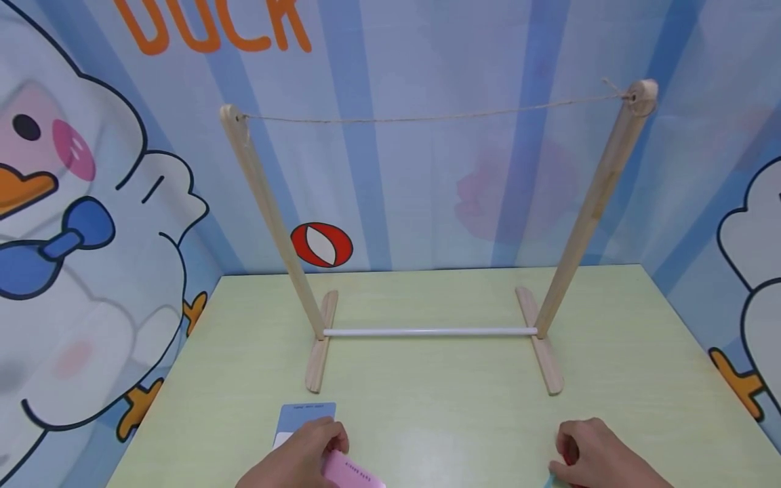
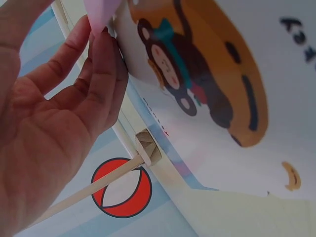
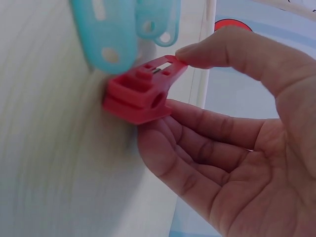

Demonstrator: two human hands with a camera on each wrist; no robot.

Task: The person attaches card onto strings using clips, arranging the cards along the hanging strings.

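Note:
My left hand (image 1: 299, 455) is low left of centre and pinches a card by its pink border (image 1: 352, 472). A printed monkey and a banana on white (image 2: 237, 89) fill much of the left wrist view, beside the fingers. Just beyond that hand, a blue-topped card (image 1: 305, 415) lies on the table, partly covered by it. My right hand (image 1: 601, 453), low on the right, holds a red plastic clothespin (image 3: 140, 96) between thumb and fingers. Light blue clothespins (image 3: 106, 39) lie right by it in the right wrist view.
Farther back stands a wooden frame, with a left post (image 1: 271, 210), a right post (image 1: 588, 217) and a white crossbar (image 1: 427, 332) low between them. A thin string (image 1: 427, 119) is tied across the post tops. A duck-print cloth (image 1: 415, 190) hangs behind the table (image 1: 427, 386).

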